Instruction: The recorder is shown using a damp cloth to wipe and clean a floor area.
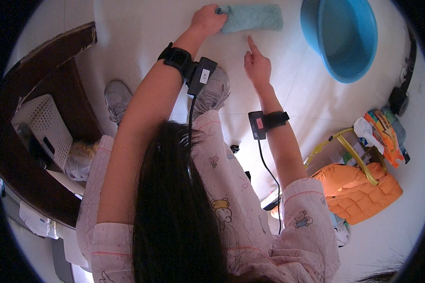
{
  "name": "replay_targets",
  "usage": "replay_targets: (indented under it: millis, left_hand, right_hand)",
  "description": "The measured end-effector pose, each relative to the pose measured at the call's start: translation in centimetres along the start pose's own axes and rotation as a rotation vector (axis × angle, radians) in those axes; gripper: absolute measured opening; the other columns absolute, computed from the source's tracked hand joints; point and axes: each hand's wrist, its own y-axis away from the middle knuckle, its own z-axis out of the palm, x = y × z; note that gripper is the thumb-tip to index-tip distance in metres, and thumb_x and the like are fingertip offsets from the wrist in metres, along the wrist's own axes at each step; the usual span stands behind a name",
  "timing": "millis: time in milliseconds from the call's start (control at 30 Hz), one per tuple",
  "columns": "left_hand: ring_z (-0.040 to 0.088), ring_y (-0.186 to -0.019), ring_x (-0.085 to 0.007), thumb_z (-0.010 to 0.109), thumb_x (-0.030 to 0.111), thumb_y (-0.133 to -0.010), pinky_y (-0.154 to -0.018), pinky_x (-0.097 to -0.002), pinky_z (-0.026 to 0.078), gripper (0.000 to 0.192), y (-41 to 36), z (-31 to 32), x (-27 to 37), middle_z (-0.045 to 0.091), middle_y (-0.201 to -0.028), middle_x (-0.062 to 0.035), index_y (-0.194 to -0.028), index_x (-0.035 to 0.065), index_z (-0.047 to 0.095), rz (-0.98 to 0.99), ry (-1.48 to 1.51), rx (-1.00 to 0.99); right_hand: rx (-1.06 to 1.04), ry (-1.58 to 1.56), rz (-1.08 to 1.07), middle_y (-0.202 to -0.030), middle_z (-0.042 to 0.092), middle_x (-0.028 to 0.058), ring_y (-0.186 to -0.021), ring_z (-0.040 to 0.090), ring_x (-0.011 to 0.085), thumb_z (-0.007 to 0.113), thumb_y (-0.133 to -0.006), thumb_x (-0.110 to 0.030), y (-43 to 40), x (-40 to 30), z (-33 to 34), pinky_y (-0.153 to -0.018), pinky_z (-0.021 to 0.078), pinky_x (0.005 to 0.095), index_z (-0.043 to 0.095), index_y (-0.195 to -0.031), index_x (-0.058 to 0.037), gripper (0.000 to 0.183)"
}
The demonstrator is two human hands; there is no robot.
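Note:
A flat, oblong teal cloth pad [253,18] lies on the pale floor at the top of the view. My left hand [209,20] grips its left end, where a small dark ring shows beside the fingers. My right hand [258,67] holds nothing. Its index finger points up toward the pad's lower edge, with a small gap between them, while the other fingers are curled. To the right of the pad stands a blue plastic basin [347,42] with murky water in it.
Dark wooden furniture [49,53] curves along the left, with a perforated white basket [44,123] inside. At the right are an orange quilted jacket [364,194], a yellow metal frame [354,155] and an orange packet [386,138]. Cables run from both wrist devices.

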Motion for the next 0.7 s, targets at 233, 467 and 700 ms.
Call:
replay_targets:
  millis: [233, 467, 700]
  left_hand:
    - [0.055, -0.099, -0.0319, 0.058, 0.033, -0.072, -0.086, -0.0343, 0.042, 0.053, -0.1, -0.5, 1.7, 0.056, -0.106, -0.0212, -0.111, -0.0028, 0.051, -0.124, 0.038, -0.224]
    - [0.056, -0.097, -0.0313, 0.058, 0.033, -0.072, -0.084, -0.0340, 0.043, 0.057, -0.6, 0.5, -1.1, 0.057, -0.105, -0.0204, -0.115, -0.0026, 0.049, -0.036, -0.060, -0.045]
    - [0.057, -0.093, -0.0316, 0.059, 0.033, -0.072, -0.081, -0.0344, 0.045, 0.052, 0.0, -0.4, 1.1, 0.059, -0.101, -0.0196, -0.110, -0.0015, 0.053, -0.105, 0.029, -0.148]
  right_hand:
    - [-0.085, 0.114, -0.018, -0.062, 0.058, 0.0164, -0.055, 0.058, 0.0329, 0.047, -0.077, -0.017, 0.0, 0.5, -0.2, -0.052, 0.0467, 0.0448, 0.037, -0.128, -0.0311, 0.054]
    - [-0.115, 0.036, -0.023, -0.064, 0.059, 0.0172, -0.058, 0.058, 0.0344, 0.044, -0.078, -0.018, 0.8, -0.2, 0.4, -0.055, 0.0468, 0.0462, 0.036, -0.128, -0.0313, 0.052]
    - [-0.144, 0.084, -0.040, -0.064, 0.058, 0.0165, -0.058, 0.058, 0.0336, 0.044, -0.078, -0.016, 1.3, 0.1, 0.3, -0.055, 0.0471, 0.0440, 0.037, -0.128, -0.0301, 0.052]
